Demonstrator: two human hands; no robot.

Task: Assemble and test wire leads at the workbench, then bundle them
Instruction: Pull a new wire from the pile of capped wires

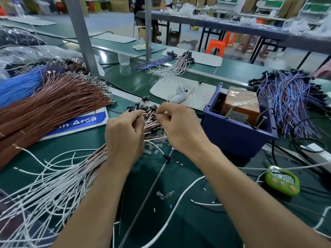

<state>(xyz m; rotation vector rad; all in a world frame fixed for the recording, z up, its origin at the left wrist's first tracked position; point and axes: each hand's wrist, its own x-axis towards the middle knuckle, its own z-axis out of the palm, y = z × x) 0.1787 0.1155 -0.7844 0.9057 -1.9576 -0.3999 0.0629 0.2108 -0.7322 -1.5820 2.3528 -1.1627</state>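
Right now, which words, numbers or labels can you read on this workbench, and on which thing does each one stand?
"n Area": on the blue and white sign under the brown wires; the beginning is hidden.
Digits on the green timer: too blurred to read.
Label on the orange box in the blue bin: too small to read.
Red handwriting on the white mat: not legible.
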